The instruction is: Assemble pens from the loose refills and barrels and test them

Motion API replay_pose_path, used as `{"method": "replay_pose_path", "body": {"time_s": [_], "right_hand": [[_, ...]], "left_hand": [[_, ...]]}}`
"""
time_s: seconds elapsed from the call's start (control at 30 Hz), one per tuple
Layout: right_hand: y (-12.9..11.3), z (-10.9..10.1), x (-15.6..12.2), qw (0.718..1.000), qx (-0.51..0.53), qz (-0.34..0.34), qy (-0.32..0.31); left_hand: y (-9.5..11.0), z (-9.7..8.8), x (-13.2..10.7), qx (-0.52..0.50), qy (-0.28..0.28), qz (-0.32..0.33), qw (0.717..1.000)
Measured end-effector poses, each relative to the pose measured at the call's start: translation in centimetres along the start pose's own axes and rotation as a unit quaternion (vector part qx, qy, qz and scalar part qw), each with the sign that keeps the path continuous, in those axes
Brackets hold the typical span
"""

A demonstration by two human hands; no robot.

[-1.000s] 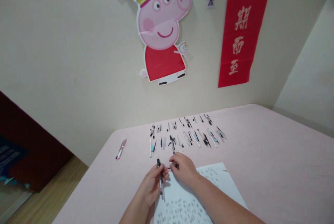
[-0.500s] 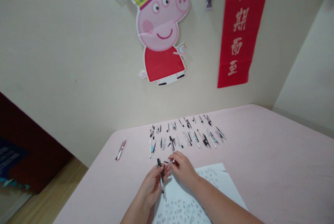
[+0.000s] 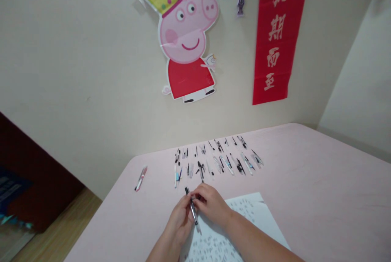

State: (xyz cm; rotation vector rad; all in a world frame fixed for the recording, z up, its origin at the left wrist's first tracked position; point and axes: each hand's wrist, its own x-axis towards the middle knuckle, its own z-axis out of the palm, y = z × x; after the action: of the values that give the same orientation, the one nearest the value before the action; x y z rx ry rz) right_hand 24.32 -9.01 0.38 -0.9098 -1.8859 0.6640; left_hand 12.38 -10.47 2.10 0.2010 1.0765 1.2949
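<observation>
My left hand (image 3: 181,218) grips a slim pen (image 3: 193,210) with a black top end and a pale barrel, tilted over the paper. Close against it, my right hand (image 3: 210,201) has its fingertips pinched together, touching or nearly touching the left fingers. Whatever lies in that pinch is hidden by the fingers. Below both hands spreads a white sheet (image 3: 253,213) with handwritten characters. Just beyond the hands lies a black pen part (image 3: 200,168) with small pieces beside it.
Two rows of pen parts (image 3: 240,166) run across the pink tabletop (image 3: 308,180) toward the wall. A pink-and-white pen (image 3: 141,178) lies apart at the left. A pig cutout (image 3: 191,46) and a red banner (image 3: 277,38) are on the wall.
My right hand has closed in on the left fingers, and the small dark-tipped piece that showed at its fingertips is now hidden. The view has shifted slightly.
</observation>
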Motion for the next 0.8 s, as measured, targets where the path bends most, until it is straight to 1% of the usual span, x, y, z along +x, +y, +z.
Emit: {"method": "replay_pose_path", "body": {"time_s": [0.13, 0.23, 0.33, 0.43, 0.5, 0.6, 0.7, 0.8], "right_hand": [[-0.1, -0.1, 0.1, 0.999, -0.036, 0.014, 0.033], [-0.4, -0.4, 0.1, 0.998, -0.048, 0.011, 0.037], [-0.8, -0.8, 0.0, 0.998, -0.03, -0.006, 0.048], [-0.8, -1.0, -0.2, 0.997, -0.004, -0.012, 0.073], [-0.6, -0.9, -0.2, 0.997, 0.005, -0.004, 0.083], [0.1, -0.8, -0.2, 0.995, 0.012, 0.009, 0.097], [0.6, -0.7, -0.1, 0.994, 0.019, 0.022, 0.106], [0.7, -0.6, -0.1, 0.994, 0.032, 0.037, 0.101]], "left_hand": [[-0.6, 0.0, 0.3, -0.011, -0.016, -0.003, 1.0], [-0.9, 0.4, 0.5, -0.032, -0.012, -0.009, 0.999], [-0.9, 0.9, 0.6, -0.045, -0.019, -0.017, 0.999], [-0.2, 1.2, 0.8, -0.041, -0.021, -0.028, 0.999], [0.7, 1.1, 1.2, -0.022, -0.006, -0.038, 0.999], [2.9, 0.7, 2.5, 0.003, 0.016, -0.023, 1.0], [5.9, 0.1, 4.8, 0.038, 0.039, -0.006, 0.999], [8.8, -0.1, 7.7, 0.09, 0.066, 0.014, 0.994]]}}
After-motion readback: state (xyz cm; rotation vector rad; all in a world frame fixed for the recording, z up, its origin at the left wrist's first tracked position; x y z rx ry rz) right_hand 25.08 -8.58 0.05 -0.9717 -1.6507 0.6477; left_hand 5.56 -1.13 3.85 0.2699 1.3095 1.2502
